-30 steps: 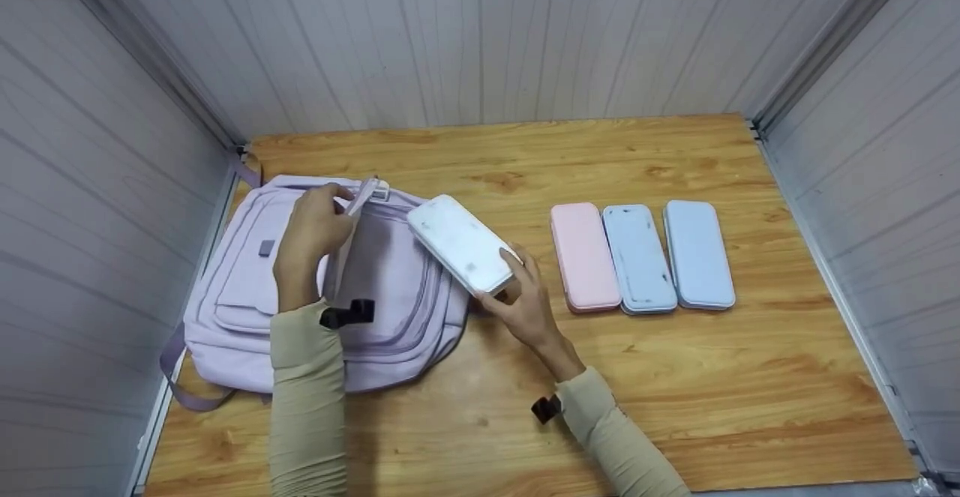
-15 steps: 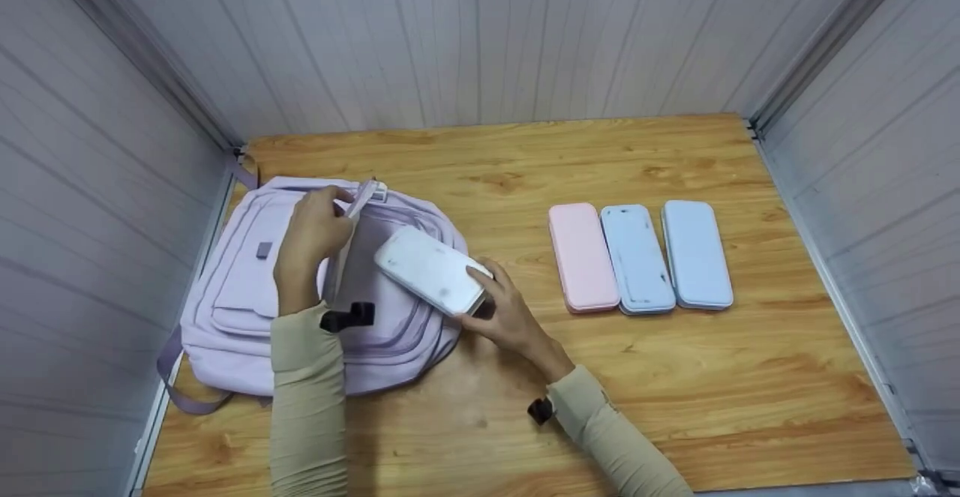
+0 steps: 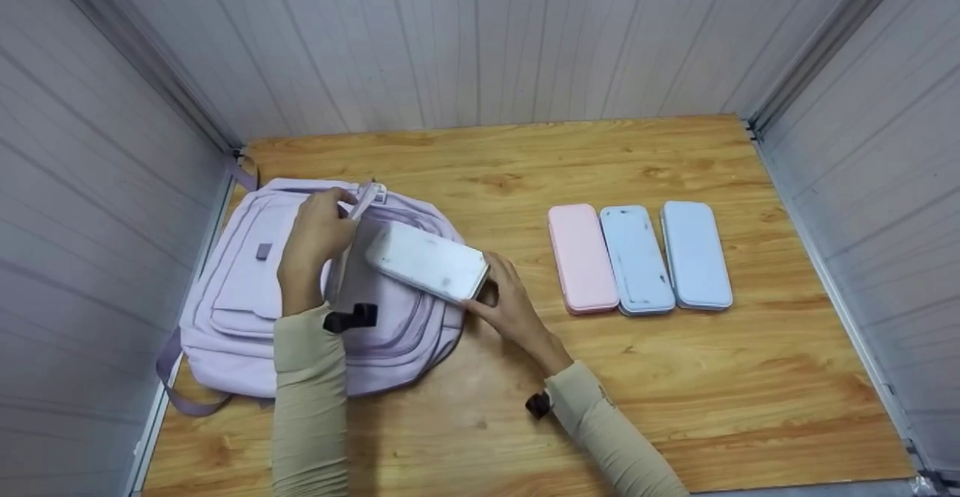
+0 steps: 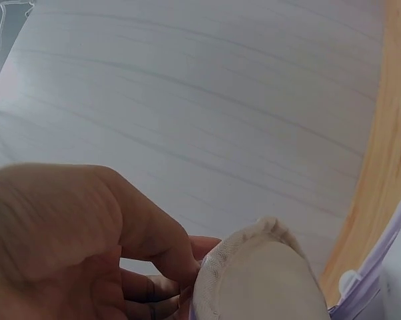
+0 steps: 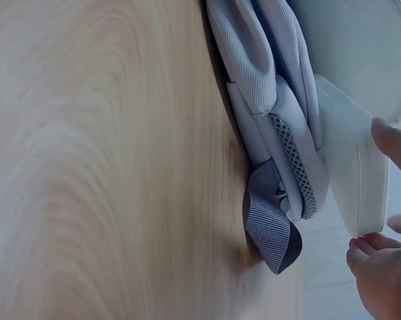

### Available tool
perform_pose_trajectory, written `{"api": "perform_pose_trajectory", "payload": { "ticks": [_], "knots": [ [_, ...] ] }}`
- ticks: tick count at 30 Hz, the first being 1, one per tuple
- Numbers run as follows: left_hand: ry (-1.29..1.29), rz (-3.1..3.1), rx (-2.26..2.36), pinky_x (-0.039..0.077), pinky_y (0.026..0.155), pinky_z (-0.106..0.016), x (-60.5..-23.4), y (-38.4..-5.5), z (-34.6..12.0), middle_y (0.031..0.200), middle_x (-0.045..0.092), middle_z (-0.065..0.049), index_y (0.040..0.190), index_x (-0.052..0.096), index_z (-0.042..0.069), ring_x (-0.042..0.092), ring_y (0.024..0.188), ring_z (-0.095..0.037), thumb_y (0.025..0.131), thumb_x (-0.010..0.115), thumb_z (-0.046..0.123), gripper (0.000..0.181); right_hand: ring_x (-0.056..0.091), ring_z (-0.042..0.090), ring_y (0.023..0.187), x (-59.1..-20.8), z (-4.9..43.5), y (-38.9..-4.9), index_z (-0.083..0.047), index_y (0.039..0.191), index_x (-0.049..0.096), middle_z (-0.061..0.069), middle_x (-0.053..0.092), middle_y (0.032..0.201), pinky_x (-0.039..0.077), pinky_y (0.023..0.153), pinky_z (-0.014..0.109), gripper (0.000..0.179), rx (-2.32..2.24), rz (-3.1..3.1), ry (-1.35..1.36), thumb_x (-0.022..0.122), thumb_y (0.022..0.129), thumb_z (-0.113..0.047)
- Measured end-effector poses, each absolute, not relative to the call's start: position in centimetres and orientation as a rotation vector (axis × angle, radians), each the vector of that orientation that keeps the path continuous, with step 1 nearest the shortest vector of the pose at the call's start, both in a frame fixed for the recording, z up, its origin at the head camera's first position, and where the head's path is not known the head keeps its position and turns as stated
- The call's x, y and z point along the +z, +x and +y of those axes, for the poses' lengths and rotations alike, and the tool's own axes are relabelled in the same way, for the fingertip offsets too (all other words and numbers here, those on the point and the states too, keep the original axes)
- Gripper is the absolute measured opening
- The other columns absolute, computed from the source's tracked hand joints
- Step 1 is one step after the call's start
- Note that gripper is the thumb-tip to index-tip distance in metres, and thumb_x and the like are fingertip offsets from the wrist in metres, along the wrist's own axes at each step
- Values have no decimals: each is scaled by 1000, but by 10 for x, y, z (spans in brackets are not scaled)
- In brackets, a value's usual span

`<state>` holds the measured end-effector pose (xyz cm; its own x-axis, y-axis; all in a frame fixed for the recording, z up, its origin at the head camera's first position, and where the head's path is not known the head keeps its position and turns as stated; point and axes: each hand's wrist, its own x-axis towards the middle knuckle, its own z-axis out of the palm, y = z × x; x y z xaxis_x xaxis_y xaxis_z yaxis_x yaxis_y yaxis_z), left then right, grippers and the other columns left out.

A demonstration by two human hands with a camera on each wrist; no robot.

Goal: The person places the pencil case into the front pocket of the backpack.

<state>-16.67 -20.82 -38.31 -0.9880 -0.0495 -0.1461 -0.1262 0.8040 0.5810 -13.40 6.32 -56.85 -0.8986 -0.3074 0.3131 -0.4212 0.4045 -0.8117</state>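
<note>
A lilac backpack (image 3: 247,272) lies on its back at the left of the table with its main opening unzipped. My left hand (image 3: 315,231) pinches the edge of its front flap and holds it raised; the left wrist view shows the thumb and fingers on the flap's pale lining (image 4: 267,280). My right hand (image 3: 514,302) grips a white case (image 3: 427,261), flat with rounded corners, by its right end. The case's left end is over or just inside the opening, slightly tilted. In the right wrist view, the white case (image 5: 354,160) shows between thumb and fingers, beside the backpack's side.
Right of the backpack lie a pink case (image 3: 583,257), a scuffed light blue case (image 3: 637,257) and another light blue case (image 3: 696,253), side by side on the wooden table (image 3: 495,437). Grey panel walls (image 3: 480,40) enclose the back and sides. A backpack strap (image 3: 187,399) hangs at left.
My right hand has carried the white case leftward and slightly down, from the backpack's right edge into its opening. My left hand keeps hold of the flap, nearly still.
</note>
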Motion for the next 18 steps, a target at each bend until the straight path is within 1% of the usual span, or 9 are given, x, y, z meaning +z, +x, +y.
{"api": "perform_pose_trajectory", "payload": {
  "ticks": [2,5,10,18],
  "knots": [
    [-136,2869,938,47,78,-45,-384,-167,-208,101,62,-23,125,56,-5,56,92,-32,83,46,3,43,38,29,134,-569,61,-135,-1,144,35,21,41,142,29,112,43,84,1534,-2518,643,77,78,-31],
    [-135,2867,949,48,77,-44,-384,-166,-208,102,62,-23,125,56,-5,56,93,-32,84,47,4,43,38,29,134,-569,57,-137,-1,144,35,23,41,142,28,113,43,83,1558,-2510,628,77,78,-29],
    [-135,2868,957,48,76,-43,-385,-166,-208,102,63,-22,125,56,-4,56,93,-31,83,46,3,43,35,36,136,-568,50,-142,6,144,33,28,38,144,28,113,47,84,1575,-2538,590,77,79,-25],
    [-151,2864,951,48,80,-45,-384,-164,-207,105,62,-24,125,56,-4,56,95,-32,84,48,4,42,35,37,136,-565,41,-150,6,144,31,25,37,146,26,114,45,84,1651,-2587,519,77,78,-19]
  ]
}}
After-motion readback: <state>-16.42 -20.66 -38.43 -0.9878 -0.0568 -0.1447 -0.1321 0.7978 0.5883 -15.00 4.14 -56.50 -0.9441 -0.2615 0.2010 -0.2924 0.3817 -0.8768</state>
